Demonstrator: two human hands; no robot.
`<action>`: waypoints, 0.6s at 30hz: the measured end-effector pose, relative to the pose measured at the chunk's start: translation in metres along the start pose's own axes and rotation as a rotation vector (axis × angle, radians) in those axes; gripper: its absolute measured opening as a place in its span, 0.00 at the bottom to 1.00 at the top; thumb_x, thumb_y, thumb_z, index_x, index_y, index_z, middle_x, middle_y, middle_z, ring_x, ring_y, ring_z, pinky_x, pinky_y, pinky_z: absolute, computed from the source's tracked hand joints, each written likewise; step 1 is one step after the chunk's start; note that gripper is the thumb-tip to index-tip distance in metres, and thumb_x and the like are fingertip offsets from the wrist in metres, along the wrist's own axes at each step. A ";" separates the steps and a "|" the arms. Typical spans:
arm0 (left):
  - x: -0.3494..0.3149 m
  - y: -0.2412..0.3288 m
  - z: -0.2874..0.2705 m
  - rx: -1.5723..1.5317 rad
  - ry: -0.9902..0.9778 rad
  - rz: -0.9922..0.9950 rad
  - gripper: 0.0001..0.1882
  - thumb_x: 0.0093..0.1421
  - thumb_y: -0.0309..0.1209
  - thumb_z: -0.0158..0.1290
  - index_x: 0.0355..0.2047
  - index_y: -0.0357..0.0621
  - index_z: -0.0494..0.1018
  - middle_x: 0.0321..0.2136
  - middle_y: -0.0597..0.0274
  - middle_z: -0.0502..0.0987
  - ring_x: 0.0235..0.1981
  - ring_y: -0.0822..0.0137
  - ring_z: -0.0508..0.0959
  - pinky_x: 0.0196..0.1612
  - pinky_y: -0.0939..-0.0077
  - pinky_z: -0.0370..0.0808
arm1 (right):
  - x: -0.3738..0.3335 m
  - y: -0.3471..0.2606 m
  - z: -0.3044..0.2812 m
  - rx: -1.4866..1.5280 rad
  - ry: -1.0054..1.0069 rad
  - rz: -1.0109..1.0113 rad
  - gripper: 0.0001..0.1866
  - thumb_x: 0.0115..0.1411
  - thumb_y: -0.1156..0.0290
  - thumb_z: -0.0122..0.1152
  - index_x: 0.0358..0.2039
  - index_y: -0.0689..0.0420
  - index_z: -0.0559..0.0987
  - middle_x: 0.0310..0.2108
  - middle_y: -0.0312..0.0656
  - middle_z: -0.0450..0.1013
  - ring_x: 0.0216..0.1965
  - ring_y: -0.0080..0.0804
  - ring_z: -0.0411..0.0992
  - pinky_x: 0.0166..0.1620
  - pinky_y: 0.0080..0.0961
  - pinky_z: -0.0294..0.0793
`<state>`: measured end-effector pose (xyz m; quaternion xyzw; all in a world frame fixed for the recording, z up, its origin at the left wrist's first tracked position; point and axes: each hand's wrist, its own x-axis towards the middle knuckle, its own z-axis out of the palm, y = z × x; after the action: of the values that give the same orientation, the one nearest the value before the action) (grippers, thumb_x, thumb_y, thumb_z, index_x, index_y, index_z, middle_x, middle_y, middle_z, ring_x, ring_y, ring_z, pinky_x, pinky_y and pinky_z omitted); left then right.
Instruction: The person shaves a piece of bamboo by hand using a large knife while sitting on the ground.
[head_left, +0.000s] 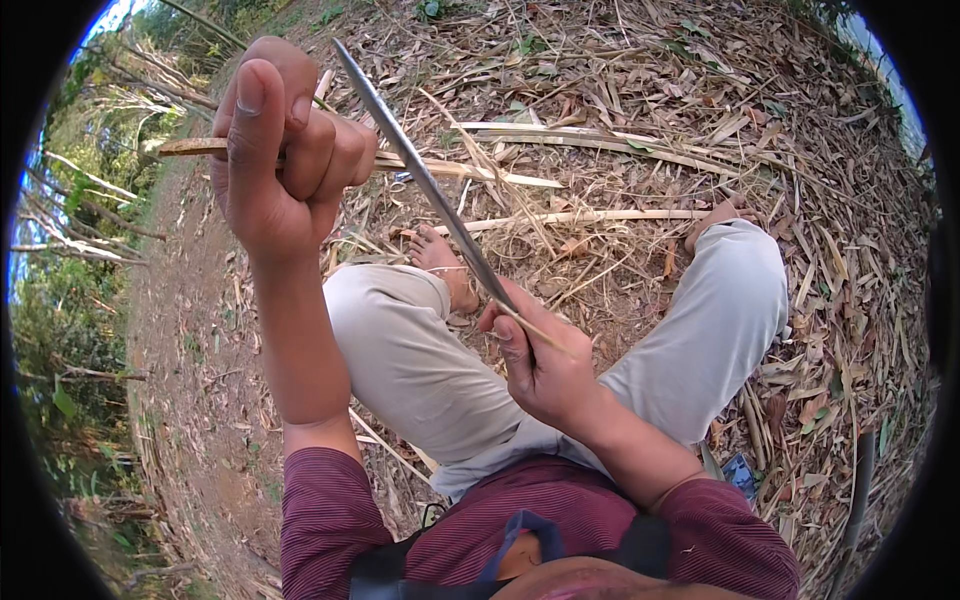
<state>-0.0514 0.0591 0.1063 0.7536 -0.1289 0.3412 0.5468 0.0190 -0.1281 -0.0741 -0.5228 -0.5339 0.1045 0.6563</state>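
My left hand (290, 150) is raised at the upper left, its fingers curled around a narrow split-wood strip (190, 147). One end of the strip sticks out to the left of the fist. Pale strips appear past the fist's right side; whether they belong to the held piece I cannot tell. My right hand (550, 365), low between my knees, is closed on a long knife (425, 180). Its narrow blade slants up and left, with the tip beyond my left hand and apart from it. The grip is mostly hidden by my fingers. A thin pale sliver (540, 335) lies along my right thumb.
Long pale split strips (600, 215) and fine shavings lie on leaf-covered ground between and beyond my bare feet (440, 262). A small blue object (740, 475) rests beside my right thigh. A dark pole-like thing (858, 500) is at the lower right. Trees and brush stand left.
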 end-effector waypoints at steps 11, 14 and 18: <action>0.008 0.004 -0.014 0.030 -0.055 -0.086 0.19 0.75 0.42 0.31 0.28 0.46 0.58 0.06 0.79 0.46 0.05 0.82 0.43 0.12 0.79 0.46 | 0.004 0.022 0.012 -0.056 0.020 0.093 0.08 0.67 0.75 0.52 0.44 0.62 0.76 0.27 0.49 0.75 0.24 0.44 0.76 0.28 0.34 0.76; 0.001 0.005 -0.008 -0.029 -0.029 -0.072 0.20 0.75 0.44 0.28 0.29 0.47 0.58 0.06 0.79 0.46 0.04 0.81 0.43 0.11 0.80 0.46 | 0.008 0.001 0.008 -0.080 0.011 0.064 0.11 0.61 0.79 0.57 0.45 0.63 0.75 0.31 0.51 0.77 0.28 0.49 0.78 0.30 0.37 0.76; -0.008 0.002 0.008 0.002 -0.041 -0.014 0.21 0.75 0.46 0.24 0.30 0.48 0.56 0.05 0.79 0.46 0.03 0.80 0.44 0.09 0.79 0.46 | 0.002 0.041 0.014 -0.170 -0.016 0.149 0.11 0.59 0.81 0.58 0.43 0.63 0.74 0.30 0.51 0.76 0.27 0.49 0.77 0.30 0.37 0.76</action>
<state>-0.0557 0.0498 0.1016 0.7619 -0.1343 0.3219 0.5457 0.0258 -0.1002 -0.1073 -0.6139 -0.5059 0.1114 0.5956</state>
